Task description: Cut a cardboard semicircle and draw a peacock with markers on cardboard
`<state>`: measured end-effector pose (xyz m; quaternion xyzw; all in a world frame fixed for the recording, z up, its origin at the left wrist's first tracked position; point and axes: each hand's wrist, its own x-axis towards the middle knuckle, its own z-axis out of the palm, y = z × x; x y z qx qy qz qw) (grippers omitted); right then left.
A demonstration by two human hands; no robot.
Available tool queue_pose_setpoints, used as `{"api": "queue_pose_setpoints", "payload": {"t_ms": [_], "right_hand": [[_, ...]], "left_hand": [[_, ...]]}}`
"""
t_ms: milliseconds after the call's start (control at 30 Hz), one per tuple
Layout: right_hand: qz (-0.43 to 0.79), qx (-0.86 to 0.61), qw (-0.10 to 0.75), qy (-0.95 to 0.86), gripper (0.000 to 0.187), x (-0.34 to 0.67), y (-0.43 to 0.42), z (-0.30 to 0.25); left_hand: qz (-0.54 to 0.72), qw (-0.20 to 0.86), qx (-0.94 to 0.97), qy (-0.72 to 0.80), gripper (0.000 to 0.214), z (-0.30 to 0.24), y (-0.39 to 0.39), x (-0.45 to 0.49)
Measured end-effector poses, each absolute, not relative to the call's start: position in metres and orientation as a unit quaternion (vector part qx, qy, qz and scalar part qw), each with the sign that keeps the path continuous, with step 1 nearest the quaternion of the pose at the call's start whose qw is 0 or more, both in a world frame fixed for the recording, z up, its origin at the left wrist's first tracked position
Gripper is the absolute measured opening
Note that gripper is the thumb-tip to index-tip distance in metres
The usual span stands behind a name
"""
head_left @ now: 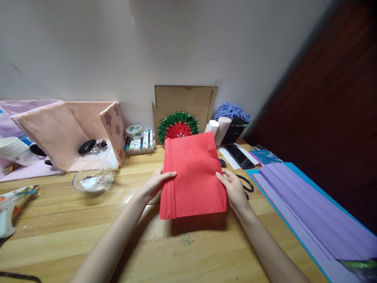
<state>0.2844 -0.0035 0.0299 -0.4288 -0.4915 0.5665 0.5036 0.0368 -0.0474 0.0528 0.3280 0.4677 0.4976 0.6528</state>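
We see a folded red sheet (194, 177) at the centre of the frame, raised and gripped at both side edges. It is matte and roughly rectangular, its broad face turned toward us. Along its left side we make out narrow lengthwise folds in layers. Its surface buckles softly toward the right edge, and its top edge slants up toward the upper right

Both forearms (118, 230) are extended forward and angled inward. The left hand (153, 185) and right hand (235, 188) are set apart in a pinching grip, thumbs (169, 175) uppermost, fingers (231, 175) mostly hidden.
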Motion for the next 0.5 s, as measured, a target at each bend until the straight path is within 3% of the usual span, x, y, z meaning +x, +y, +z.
{"api": "queue_pose_setpoints", "payload": {"t_ms": [300, 500], "right_hand": [[0.566, -0.435, 0.517, -0.473, 0.028, 0.302, 0.014, 0.026], [0.564, -0.445, 0.512, -0.472, 0.030, 0.302, 0.013, 0.026]], "left_hand": [[0.528, 0.583, 0.375, 0.491, 0.044, 0.055, -0.041, 0.009], [0.559, 0.440, 0.426, 0.560, 0.037, 0.050, -0.038, 0.014]]}}
